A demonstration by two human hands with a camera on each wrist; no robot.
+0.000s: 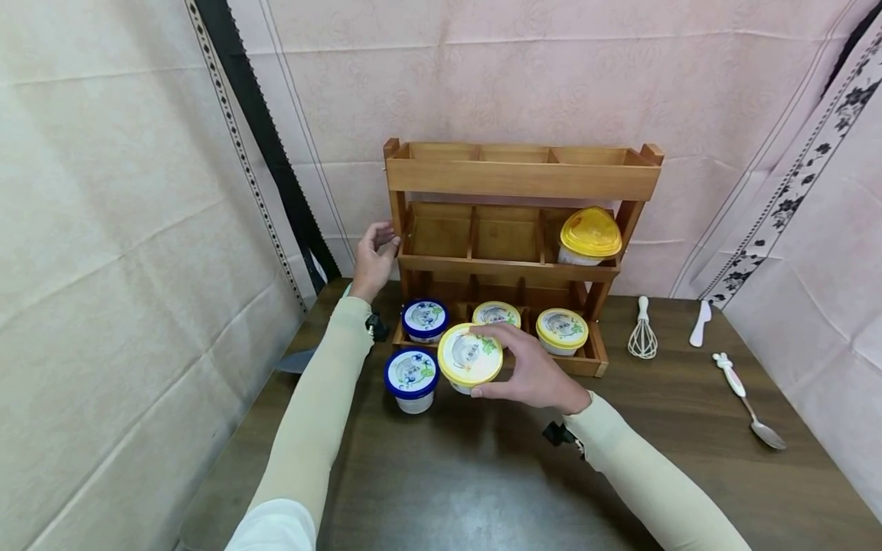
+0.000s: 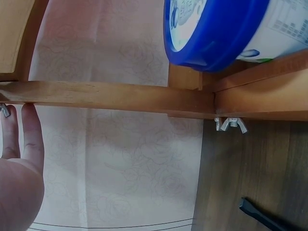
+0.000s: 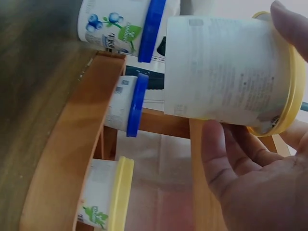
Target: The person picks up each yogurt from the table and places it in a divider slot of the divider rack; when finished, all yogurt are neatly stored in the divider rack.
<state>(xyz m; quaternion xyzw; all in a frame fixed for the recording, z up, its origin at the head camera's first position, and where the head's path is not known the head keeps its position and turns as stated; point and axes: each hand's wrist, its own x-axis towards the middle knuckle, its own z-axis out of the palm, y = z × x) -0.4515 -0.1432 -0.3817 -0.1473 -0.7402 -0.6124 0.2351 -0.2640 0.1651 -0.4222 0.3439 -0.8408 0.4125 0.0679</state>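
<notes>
Hands are well apart. Right hand (image 1: 527,367) is clamped on a yellow-lidded tub (image 1: 471,354), thumb on the near side, fingers round the far side. Tub is off the table (image 1: 441,474), in front of the bottom tier of the wooden rack (image 1: 520,177); right wrist view shows its base clear of the wood. It's to the right of and below the left hand (image 1: 374,259) in the head view.

Left hand holds no tub: it's at the rack's left post (image 2: 120,96), fingertips against the edge, two fingers fairly straight in the left wrist view. Can't tell where its thumb bears.

Just left of the held tub: front blue-lidded tub (image 1: 411,379), on the table. Behind it, in the bottom tier: rear blue-lidded tub (image 1: 425,320) and two more yellow-lidded ones.
</notes>
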